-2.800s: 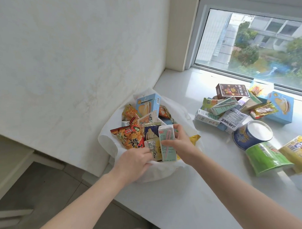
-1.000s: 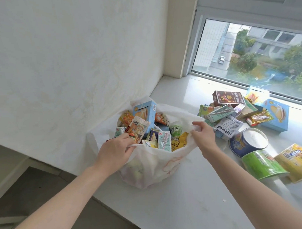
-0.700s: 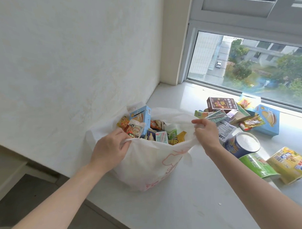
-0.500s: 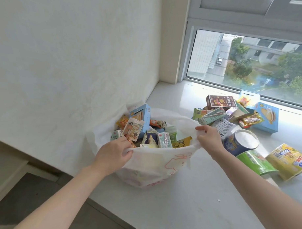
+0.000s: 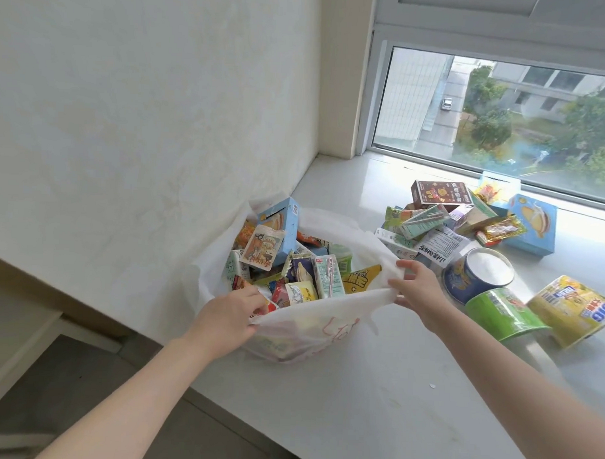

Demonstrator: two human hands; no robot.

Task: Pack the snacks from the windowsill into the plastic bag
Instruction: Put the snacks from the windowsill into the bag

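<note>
A white plastic bag with red print stands on the windowsill against the left wall, its mouth wide and full of small snack packets and a light blue box. My left hand pinches the near-left rim of the bag. My right hand pinches the right rim. To the right lies a pile of loose snacks: a brown box, a blue tub, a green tub, a yellow packet and a blue box.
The white wall runs along the left side of the sill. The window closes off the back. The sill's front edge drops to a dark floor at lower left. Bare sill surface lies in front of the bag.
Earlier my right hand put a green drink carton into the bag. Both hands then took hold of the bag's rim, lifted it, and lowered it again with the mouth held wide.
</note>
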